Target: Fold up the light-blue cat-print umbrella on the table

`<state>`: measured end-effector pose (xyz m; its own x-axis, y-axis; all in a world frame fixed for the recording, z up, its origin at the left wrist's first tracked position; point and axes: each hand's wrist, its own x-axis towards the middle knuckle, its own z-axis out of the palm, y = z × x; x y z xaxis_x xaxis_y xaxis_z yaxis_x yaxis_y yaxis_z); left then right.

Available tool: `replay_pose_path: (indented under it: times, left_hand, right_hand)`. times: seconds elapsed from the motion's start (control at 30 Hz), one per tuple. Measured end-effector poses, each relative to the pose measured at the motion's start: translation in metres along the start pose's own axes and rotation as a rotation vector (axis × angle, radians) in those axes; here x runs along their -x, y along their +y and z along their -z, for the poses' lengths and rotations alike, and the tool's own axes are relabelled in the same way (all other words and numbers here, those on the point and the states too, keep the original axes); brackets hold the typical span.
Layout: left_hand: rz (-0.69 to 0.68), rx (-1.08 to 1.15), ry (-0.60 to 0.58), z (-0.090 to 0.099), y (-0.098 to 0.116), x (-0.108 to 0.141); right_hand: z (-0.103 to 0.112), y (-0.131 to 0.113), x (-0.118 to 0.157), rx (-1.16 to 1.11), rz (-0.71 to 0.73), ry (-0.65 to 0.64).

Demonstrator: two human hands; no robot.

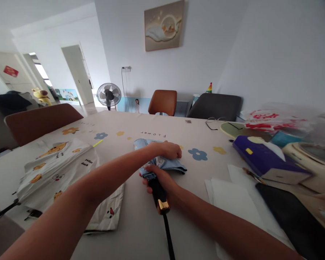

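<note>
A folding umbrella with a light blue canopy (174, 165) lies over the middle of the table, its folds loosely gathered. Its black handle (156, 191) has a gold-coloured end and points toward me, with a black strap hanging from it. My right hand (160, 176) is closed around the canopy's base, just where the handle begins. Reaching across from the left, my left hand (171, 149) has its fingers curled down on the blue fabric; the fingertips are mostly hidden. To the left lies a loosely folded white umbrella (70, 169) with yellow duck prints.
On the right of the table (178, 126) are white paper sheets (233, 202), a dark tablet-like slab (292, 213), a purple tissue box (268, 159), eyeglasses (212, 124) and a plastic bag (276, 119). Chairs (162, 102) stand beyond the far edge, near a fan (109, 95).
</note>
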<state>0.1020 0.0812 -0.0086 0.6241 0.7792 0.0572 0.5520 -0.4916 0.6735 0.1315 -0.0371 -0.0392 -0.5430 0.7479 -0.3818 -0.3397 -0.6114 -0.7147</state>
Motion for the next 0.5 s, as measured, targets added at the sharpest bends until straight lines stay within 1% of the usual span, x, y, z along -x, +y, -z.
replay_pose_path:
  times: [0.07,0.13,0.23,0.3,0.37,0.43,0.5]
  left_hand:
    - [0.011,-0.037,-0.032,-0.004,-0.002,-0.008]
    - [0.025,-0.069,-0.067,-0.005,-0.004,-0.012]
    - [0.036,-0.094,-0.108,0.0,-0.005,-0.014]
    - [-0.025,-0.117,-0.1,0.006,-0.004,-0.012]
    - [-0.135,-0.152,-0.023,0.016,-0.001,-0.007]
    - [-0.237,-0.193,0.106,0.029,0.003,0.002]
    - [-0.28,-0.233,0.232,0.043,0.006,0.014]
  right_hand:
    - [0.004,0.002,-0.002,0.005,0.014,-0.043]
    - [0.007,0.003,-0.004,0.027,0.001,-0.056]
    - [0.009,0.004,-0.006,0.043,-0.022,-0.051]
    - [0.009,0.004,-0.006,0.052,-0.024,-0.055]
    - [0.007,0.003,-0.005,0.059,-0.028,-0.054]
    - [0.005,0.002,-0.003,0.049,-0.029,-0.033]
    - [0.003,0.001,-0.002,0.034,-0.038,-0.006]
